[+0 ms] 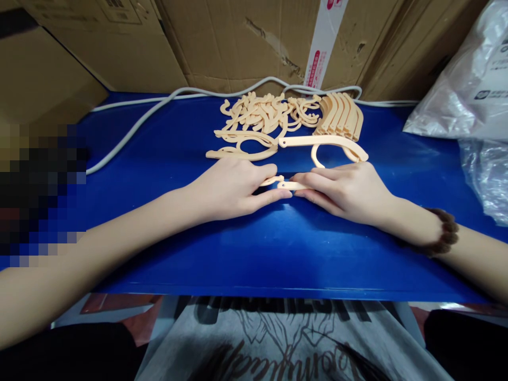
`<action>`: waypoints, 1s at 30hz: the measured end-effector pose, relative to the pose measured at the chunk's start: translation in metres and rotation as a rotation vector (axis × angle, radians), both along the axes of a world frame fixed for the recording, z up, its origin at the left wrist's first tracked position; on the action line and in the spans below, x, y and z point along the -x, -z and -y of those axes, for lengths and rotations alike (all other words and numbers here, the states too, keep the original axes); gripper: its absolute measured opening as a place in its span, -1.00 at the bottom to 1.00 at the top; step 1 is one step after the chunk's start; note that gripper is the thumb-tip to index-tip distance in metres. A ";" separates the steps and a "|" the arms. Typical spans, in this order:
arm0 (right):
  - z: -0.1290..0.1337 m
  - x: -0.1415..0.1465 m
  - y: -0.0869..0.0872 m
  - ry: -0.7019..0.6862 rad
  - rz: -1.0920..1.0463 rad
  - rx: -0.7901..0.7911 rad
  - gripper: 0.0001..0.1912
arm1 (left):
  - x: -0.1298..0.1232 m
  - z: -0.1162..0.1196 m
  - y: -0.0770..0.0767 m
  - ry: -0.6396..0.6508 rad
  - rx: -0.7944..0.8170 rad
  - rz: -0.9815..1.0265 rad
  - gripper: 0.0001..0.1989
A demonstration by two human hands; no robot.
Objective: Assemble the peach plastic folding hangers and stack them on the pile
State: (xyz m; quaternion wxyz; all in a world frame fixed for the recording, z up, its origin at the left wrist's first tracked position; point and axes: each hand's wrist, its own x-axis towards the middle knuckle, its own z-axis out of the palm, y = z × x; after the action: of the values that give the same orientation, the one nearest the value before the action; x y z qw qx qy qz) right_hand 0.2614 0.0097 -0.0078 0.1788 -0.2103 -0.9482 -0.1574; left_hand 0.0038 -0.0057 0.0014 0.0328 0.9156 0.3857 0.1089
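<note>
My left hand [232, 186] pinches a small beige plastic hanger piece [271, 181] with a knobbed end; most of it is hidden by the fingers. Closed on a beige hanger arm [292, 186], my right hand [345, 191] keeps its holed end facing left, close against the left piece; whether they are joined I cannot tell. Just beyond the hands lie a curved hanger arm [317, 140] with a ring under it and a pair of curved hanger parts [242, 154]. Behind these are a heap of hanger hooks [260, 114] and a row of nested hanger arms [342, 115].
The blue tabletop [254, 248] carries everything. A white cable [146, 117] runs along its back, before cardboard boxes [246, 47]. Clear plastic bags [456, 90] lie at the right. The table's front edge is close to the body, above a printed grey cloth [278, 338].
</note>
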 end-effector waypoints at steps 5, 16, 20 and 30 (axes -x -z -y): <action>-0.001 0.000 0.001 -0.005 -0.009 -0.010 -0.64 | 0.000 -0.001 0.001 -0.019 0.019 -0.047 -0.56; -0.001 -0.001 0.000 0.012 -0.017 0.102 -0.61 | -0.009 0.003 -0.002 -0.138 -0.007 -0.299 -0.56; -0.001 -0.001 0.000 0.016 -0.019 0.063 -0.59 | -0.006 0.002 0.002 -0.113 -0.022 -0.196 -0.56; 0.001 -0.001 -0.002 0.037 -0.009 0.056 -0.60 | -0.004 0.004 0.000 -0.092 0.032 0.013 -0.52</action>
State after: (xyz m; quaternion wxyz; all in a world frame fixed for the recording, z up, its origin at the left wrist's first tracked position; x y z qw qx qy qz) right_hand 0.2626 0.0090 -0.0057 0.1743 -0.2333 -0.9474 -0.1330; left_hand 0.0074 -0.0095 0.0011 0.0451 0.8955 0.4288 0.1101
